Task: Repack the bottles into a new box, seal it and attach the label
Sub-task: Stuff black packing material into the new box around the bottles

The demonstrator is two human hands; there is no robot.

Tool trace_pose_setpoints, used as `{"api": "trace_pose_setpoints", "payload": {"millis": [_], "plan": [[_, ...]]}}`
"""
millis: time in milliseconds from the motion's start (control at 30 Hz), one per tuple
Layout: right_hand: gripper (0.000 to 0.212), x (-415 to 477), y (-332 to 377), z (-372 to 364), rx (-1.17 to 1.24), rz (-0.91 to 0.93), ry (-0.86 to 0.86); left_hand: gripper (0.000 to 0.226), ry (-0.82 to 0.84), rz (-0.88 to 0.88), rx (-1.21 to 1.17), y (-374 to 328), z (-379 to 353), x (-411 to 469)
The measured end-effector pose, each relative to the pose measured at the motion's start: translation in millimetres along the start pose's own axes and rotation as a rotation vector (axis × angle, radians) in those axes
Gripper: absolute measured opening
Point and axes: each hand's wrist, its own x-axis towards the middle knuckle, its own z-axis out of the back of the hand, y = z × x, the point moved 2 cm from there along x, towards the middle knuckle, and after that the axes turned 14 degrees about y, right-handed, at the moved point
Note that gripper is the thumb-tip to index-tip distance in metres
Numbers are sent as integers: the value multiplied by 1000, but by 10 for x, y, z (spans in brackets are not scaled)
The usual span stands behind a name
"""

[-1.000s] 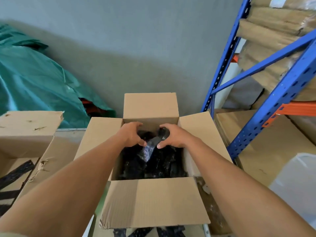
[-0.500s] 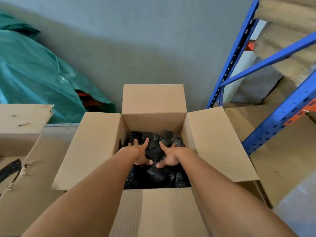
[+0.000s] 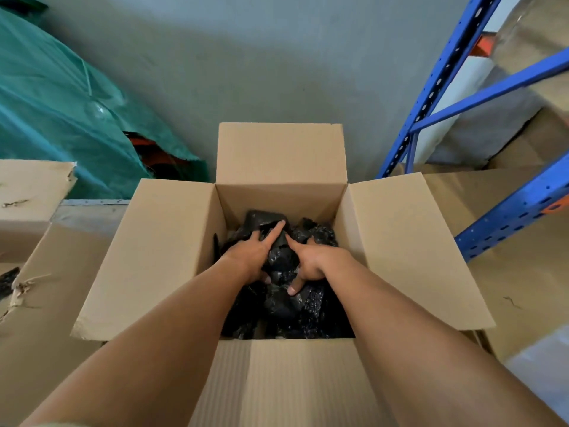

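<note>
Changed: both arms have gone down from the rim into the box [image 3: 172, 257], and the bottle [image 3: 280, 257] that was held high now sits low on the pile.
Left grip [image 3: 251, 257]: clasped on the bottle's left side, forefinger stretched along its top and thumb tucked at its near end.
Right grip [image 3: 314, 261]: clasped on the right side in the same way, forefinger forward and thumb down at the near end.
Bottle: in black wrap, between the two palms, mid-box and towards the far wall, resting on the other bottles [image 3: 308, 306].
Why held so: likely two hands steady a slippery wrapped shape and bed it into a gap, so the load lies level under the flaps.
Flaps: all four folded out, which keeps the opening free for packing.
Stage: packing, by the look of it; sealing and labelling not yet begun.
Nearby: a torn box [image 3: 30, 211] on the left, a blue rack [image 3: 431, 97] on the right.
</note>
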Motion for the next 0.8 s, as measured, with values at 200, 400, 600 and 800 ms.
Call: {"api": "trace_pose_setpoints", "payload": {"millis": [200,400,600,800], "plan": [[134,143,-27,-137,-39,-42,17,125,128,39,-2,23,-63,135],[130,-82,-51,-122,55,38,-143,132,73,69,25,-25,39,-94],[86,-885,62,-41,89,125,-372,105,-83,30,51,-216,404,-774],[66,-1924,174,-442,151,129,-504,56,-394,-52,17,-377,354,-1852]]}}
